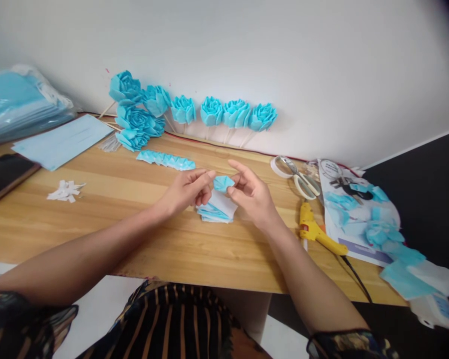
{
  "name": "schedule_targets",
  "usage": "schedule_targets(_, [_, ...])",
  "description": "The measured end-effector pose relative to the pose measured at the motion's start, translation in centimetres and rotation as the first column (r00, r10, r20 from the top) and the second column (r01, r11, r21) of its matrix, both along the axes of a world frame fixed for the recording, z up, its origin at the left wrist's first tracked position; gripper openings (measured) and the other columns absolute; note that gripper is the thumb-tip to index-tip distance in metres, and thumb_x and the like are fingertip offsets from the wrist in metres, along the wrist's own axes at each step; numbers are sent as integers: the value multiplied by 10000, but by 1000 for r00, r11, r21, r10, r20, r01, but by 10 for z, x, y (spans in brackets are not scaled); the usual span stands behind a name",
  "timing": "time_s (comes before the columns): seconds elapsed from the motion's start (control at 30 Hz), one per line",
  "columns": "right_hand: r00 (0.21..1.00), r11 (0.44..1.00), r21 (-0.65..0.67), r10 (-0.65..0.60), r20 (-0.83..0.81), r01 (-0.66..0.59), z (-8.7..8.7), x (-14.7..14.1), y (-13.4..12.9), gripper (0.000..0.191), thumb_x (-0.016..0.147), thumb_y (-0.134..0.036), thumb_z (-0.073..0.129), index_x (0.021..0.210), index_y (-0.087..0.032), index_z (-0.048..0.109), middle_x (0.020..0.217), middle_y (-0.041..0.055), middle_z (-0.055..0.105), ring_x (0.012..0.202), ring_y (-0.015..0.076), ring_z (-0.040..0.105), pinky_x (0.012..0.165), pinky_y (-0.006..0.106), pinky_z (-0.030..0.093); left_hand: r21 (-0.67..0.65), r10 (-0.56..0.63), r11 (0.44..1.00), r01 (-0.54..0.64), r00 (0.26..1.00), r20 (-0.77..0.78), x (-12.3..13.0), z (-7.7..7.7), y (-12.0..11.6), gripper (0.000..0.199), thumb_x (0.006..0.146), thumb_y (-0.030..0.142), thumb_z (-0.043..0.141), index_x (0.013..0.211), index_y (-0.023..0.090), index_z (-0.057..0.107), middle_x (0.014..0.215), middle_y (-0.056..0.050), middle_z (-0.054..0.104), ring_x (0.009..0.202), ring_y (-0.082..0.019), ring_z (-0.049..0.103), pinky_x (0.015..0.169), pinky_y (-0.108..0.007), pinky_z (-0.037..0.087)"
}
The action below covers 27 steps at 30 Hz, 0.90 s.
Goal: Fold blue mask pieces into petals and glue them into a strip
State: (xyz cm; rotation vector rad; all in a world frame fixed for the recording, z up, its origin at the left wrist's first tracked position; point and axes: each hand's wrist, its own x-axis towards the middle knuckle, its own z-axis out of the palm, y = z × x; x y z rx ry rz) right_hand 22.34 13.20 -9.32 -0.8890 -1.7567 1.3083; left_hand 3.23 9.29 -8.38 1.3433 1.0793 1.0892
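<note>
Between my two hands is a small folded blue fabric petal (223, 183). My right hand (255, 195) pinches its right edge between thumb and fingers, with the index finger stretched out above. The curled fingers and thumb of my left hand (191, 189) close at its left edge. Just below lies a stack of blue and white fabric pieces (217, 209), partly hidden by the hands. Behind my left hand, a row of folded blue petals (166, 160) rests on the table.
Blue fabric roses on sticks (211, 110) lean along the wall. At right are scissors (303, 179), a tape roll (280, 167), a yellow glue gun (314, 232) and blue scraps (383, 233). At left are a phone (7, 174), white strips (65, 191) and bagged masks (18, 104).
</note>
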Motion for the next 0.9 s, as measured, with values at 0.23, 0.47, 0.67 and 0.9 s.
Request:
schedule_targets(0.23, [992, 994, -83, -74, -99, 66, 0, -2, 1, 612, 788, -251, 663, 1388, -241, 542, 787, -35, 579, 721, 124, 542, 675, 264, 469, -134, -73, 988, 73, 997, 10, 3, -3, 1, 262, 766, 372, 741, 825, 173, 581, 480, 56, 552, 409, -62, 430, 421, -178, 357])
schedule_targets(0.47, [994, 994, -107, -40, -103, 29, 1, -2, 0, 603, 794, -276, 666, 1382, -244, 538, 825, -27, 596, 753, 130, 557, 712, 278, 482, -101, -49, 993, 55, 997, 62, 4, -5, 2, 222, 813, 350, 682, 766, 171, 559, 466, 53, 544, 405, -55, 420, 419, -171, 343])
schedule_targets(0.67, [995, 996, -87, -30, -94, 22, 2, -2, -1, 567, 820, -283, 653, 1375, -266, 540, 823, -23, 560, 784, 146, 546, 736, 295, 468, -73, -13, 997, 18, 998, 67, 4, 0, 0, 211, 830, 347, 663, 792, 156, 584, 466, 56, 540, 400, -52, 410, 416, -170, 323])
schedule_targets(0.9, [992, 997, -79, 17, -123, -27, 1, 0, -3, 576, 825, -330, 696, 1379, -293, 542, 890, 0, 601, 852, 180, 563, 767, 323, 479, -55, 23, 998, -18, 997, 76, 6, 1, -1, 199, 845, 328, 649, 777, 156, 576, 476, 53, 537, 412, -52, 421, 426, -170, 325])
